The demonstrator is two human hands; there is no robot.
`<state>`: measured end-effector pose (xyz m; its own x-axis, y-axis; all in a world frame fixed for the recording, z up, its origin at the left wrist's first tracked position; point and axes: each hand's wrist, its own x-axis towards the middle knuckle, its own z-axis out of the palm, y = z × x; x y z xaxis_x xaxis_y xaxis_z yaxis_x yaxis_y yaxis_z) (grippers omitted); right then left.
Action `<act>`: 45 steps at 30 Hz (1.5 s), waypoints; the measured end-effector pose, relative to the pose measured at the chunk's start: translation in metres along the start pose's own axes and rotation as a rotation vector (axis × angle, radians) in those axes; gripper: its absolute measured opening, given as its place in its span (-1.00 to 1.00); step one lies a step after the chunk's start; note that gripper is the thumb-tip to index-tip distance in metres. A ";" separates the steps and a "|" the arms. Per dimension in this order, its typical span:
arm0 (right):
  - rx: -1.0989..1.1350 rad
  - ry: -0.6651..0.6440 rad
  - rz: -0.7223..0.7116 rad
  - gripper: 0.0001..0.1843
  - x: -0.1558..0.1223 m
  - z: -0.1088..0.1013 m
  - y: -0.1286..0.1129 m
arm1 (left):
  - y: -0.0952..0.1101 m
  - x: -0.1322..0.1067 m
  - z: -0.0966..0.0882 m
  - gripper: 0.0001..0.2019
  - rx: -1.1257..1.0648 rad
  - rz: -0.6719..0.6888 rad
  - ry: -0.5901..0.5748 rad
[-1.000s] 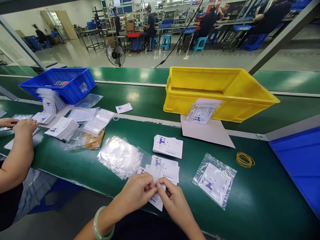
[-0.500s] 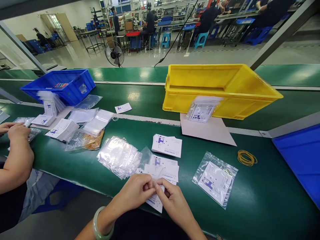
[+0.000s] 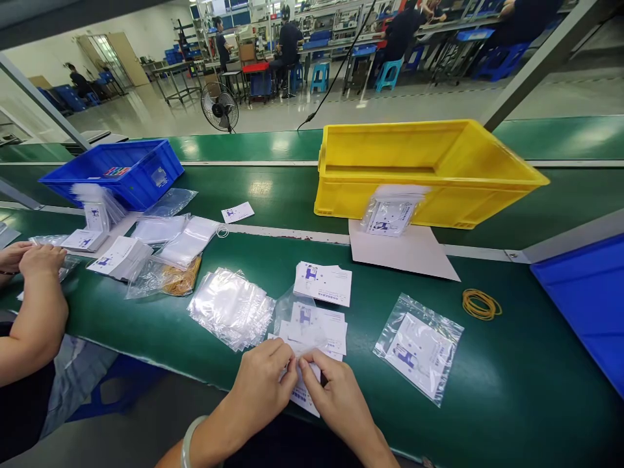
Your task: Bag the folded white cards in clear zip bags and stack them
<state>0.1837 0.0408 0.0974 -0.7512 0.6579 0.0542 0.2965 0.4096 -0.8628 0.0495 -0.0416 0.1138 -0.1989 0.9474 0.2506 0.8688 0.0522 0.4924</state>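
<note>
My left hand [image 3: 266, 380] and my right hand [image 3: 334, 396] meet at the near edge of the bench, fingertips pinched on the edge of a clear plastic bag [image 3: 287, 309]. The bag stretches away from me over loose printed cards [image 3: 334, 335]. A neat stack of cards [image 3: 324, 284] lies just beyond. To the left is a pile of clear plastic bags [image 3: 231, 309]. On the right a bag with a card inside [image 3: 419, 351] lies flat. My fingers hide the bag's near edge.
A yellow bin [image 3: 429, 195] stands at the back, a filled bag [image 3: 390, 211] leaning on its front over cardboard [image 3: 400, 253]. Rubber bands [image 3: 480, 304] lie at right. A blue bin [image 3: 117, 172] stands back left. A co-worker's hands [image 3: 36, 257] work at far left.
The plastic bag now spreads flatter and farther over the cards. My hands stay pinched close together, with the left wrist shifted slightly. The camera view has shifted a little.
</note>
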 end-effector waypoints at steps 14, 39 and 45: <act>-0.088 -0.025 -0.020 -0.68 -0.001 -0.013 -0.006 | 0.013 -0.002 -0.016 -0.84 0.020 0.047 -0.147; 0.216 0.009 0.064 -0.59 -0.036 -0.028 -0.018 | 0.016 0.007 -0.021 -0.79 -0.015 0.000 0.044; 0.291 0.165 -0.102 -0.53 -0.037 -0.023 -0.020 | 0.015 0.009 -0.040 -0.76 -0.388 -0.232 0.049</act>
<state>0.2194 0.0227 0.1241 -0.6559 0.7257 0.2078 0.0260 0.2969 -0.9546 0.0428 -0.0449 0.1570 -0.3971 0.9083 0.1312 0.5665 0.1301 0.8137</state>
